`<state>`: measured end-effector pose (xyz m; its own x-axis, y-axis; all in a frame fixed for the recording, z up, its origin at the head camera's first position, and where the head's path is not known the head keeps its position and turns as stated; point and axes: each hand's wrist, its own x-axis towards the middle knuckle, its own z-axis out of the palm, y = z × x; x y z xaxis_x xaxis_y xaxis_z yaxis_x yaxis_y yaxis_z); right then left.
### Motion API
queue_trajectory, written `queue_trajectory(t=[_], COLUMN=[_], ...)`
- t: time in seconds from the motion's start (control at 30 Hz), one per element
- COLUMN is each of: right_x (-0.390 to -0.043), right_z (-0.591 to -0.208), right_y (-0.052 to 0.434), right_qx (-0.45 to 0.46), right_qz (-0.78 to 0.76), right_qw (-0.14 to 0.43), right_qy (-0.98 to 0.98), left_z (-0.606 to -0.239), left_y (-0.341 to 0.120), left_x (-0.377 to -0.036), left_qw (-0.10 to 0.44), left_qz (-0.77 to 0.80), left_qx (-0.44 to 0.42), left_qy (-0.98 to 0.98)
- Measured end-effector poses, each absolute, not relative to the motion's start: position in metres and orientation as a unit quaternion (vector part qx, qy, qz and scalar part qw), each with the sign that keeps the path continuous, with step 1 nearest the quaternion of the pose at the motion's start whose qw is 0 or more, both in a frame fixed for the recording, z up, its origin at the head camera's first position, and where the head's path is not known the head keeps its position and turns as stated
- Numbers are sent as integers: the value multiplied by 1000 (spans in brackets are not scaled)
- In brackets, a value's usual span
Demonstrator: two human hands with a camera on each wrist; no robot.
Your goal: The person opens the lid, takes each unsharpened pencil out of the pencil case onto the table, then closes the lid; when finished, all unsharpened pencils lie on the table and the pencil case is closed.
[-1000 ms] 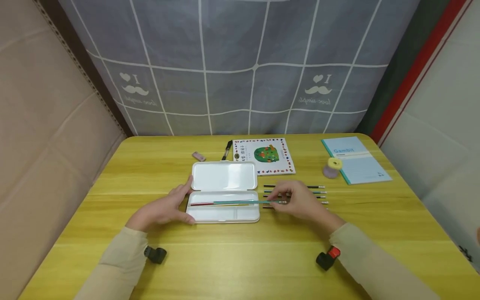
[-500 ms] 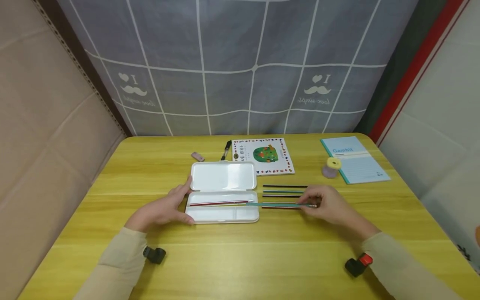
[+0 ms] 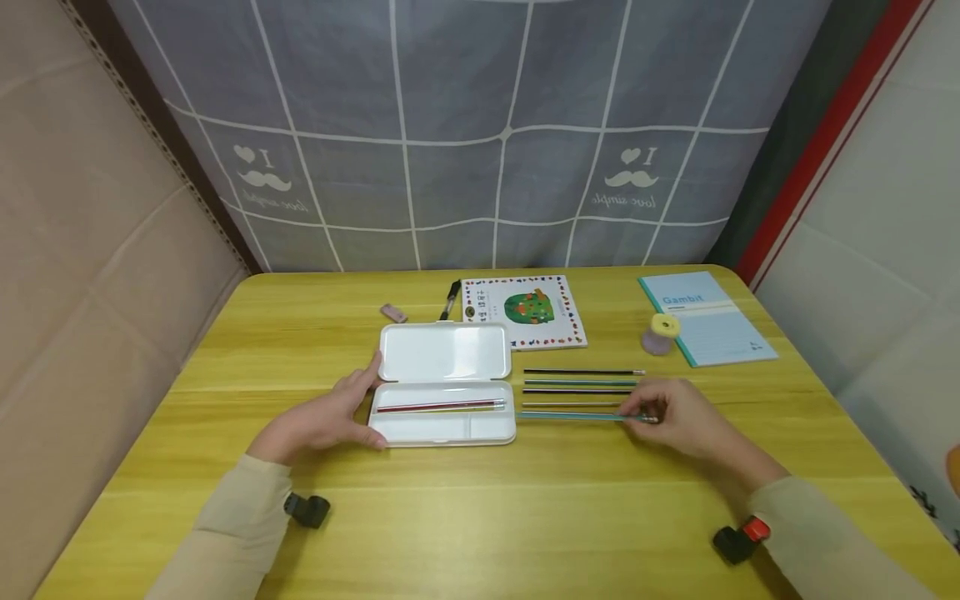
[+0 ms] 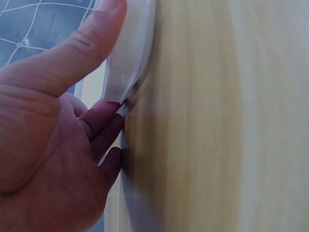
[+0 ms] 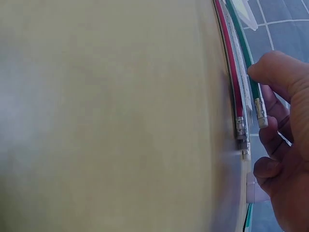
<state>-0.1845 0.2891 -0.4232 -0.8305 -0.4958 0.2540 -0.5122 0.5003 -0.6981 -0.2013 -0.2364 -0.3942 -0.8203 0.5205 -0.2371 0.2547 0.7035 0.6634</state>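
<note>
Well in from the bench's (image 3: 480, 517) right edge, right hand (image 3: 681, 417) pinches green pencil (image 5: 241, 36) near its eraser; spread left hand (image 3: 326, 421) touches white pencil case (image 3: 427, 431). Loose pinch could send pencil rolling.

Right hand (image 3: 675, 414) — thumb-and-index pinch, apparently

Got teal-green on held pencil (image 5: 241, 38), silver on its ferrule (image 5: 258, 105), whitish on its tip (image 5: 262, 121). Red with dark edge stripe on the neighbouring pencil (image 5: 232, 65). Plain white on case (image 3: 444, 352); red and yellow on the inside pencils (image 3: 431, 407). Yellow with streaky wood grain on the worktop (image 3: 480, 517). Grey-blue with white grid lines, hearts and moustaches on the back cloth (image 3: 450, 83). White with multicoloured spotted border and green picture on the book (image 3: 528, 310). Pale blue, teal spine on the notebook (image 3: 711, 321). Yellow over lilac on spool (image 3: 660, 336). Dusty pink on eraser (image 3: 393, 313).
</note>
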Motion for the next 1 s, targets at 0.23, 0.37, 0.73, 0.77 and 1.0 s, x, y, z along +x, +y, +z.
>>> queue_trajectory(t=[0.23,0.37,0.73,0.77,1.0], right_x=[-185,-185,-183,-183,-183], right_z=[-427,-427,-425,-425,-419], right_y=[291,291,290,290,279], right_qx=[289,295,292,293,272], right_qz=[375,347,328,329,340], right_qw=[18,29,28,30,22], right_qy=[-881,-890,-898,-897,-900], left_z=[-395,-395,-394,-394,-394], left_y=[-237,-238,-237,-238,-238], left_x=[-202,-202,-202,-202,-201], left_qw=[205,208,207,206,208], left_qz=[323,323,323,323,324], left_qx=[219,218,219,220,220], left_qy=[898,897,897,897,896])
